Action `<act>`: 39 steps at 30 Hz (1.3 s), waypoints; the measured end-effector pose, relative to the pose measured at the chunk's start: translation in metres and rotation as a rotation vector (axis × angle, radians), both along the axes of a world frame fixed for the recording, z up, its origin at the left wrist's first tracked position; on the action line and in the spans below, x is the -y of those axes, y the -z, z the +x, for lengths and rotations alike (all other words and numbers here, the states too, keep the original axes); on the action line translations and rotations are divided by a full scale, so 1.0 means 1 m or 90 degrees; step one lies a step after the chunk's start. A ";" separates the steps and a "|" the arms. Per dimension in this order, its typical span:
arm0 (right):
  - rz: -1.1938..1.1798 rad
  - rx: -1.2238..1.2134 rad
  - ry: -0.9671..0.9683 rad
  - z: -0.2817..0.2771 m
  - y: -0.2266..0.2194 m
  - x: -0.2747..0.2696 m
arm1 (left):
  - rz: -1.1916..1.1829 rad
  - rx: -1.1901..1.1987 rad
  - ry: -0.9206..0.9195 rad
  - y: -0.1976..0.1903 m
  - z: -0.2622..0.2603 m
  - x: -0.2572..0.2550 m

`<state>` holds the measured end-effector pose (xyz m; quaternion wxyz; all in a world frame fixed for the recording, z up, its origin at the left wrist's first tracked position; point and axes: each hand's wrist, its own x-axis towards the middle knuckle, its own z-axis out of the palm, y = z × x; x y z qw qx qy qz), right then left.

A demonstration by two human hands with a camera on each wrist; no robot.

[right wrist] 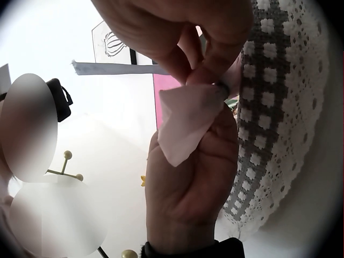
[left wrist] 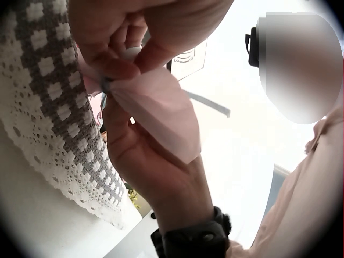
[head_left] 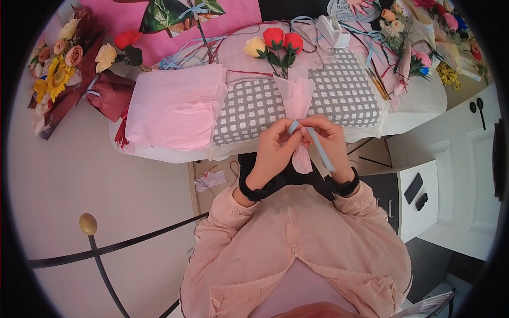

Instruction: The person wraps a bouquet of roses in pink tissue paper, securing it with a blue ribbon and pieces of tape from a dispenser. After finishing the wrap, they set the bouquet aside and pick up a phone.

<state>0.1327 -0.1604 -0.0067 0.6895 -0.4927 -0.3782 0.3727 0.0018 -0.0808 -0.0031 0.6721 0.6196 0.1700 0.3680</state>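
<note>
A small bouquet of two red roses and a pale yellow rose lies upright in pink wrapping. Both hands meet at its narrow waist. Fingertips of my left hand pinch a light blue ribbon at the waist. My right hand pinches the ribbon from the other side, and a ribbon end hangs over that hand. Below the fingers the wrapping tail flares out; the left wrist view shows the tail between the hands. Fingers partly hide the ribbon's crossing.
Folded pink sheets lie left of the bouquet on a grey-white checked cloth. Loose ribbons and a white tape dispenser are behind. Wrapped bouquets stand at the far left and far right. Scissors-like gold handles lie at right.
</note>
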 end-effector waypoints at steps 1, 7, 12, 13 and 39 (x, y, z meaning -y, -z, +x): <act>-0.010 -0.026 -0.004 0.001 -0.001 -0.001 | -0.040 0.022 0.024 0.001 -0.002 -0.002; -0.062 -0.160 -0.068 0.008 -0.008 -0.003 | -0.100 0.059 0.070 0.007 -0.019 -0.013; -0.166 -0.012 -0.110 0.013 -0.023 -0.007 | 0.221 0.049 0.024 -0.011 -0.017 -0.019; -0.155 0.027 -0.105 0.010 -0.023 -0.008 | 0.326 0.029 0.008 -0.019 -0.015 -0.021; -0.130 -0.035 -0.252 0.021 -0.022 -0.010 | 0.483 -0.108 -0.022 -0.029 -0.041 -0.035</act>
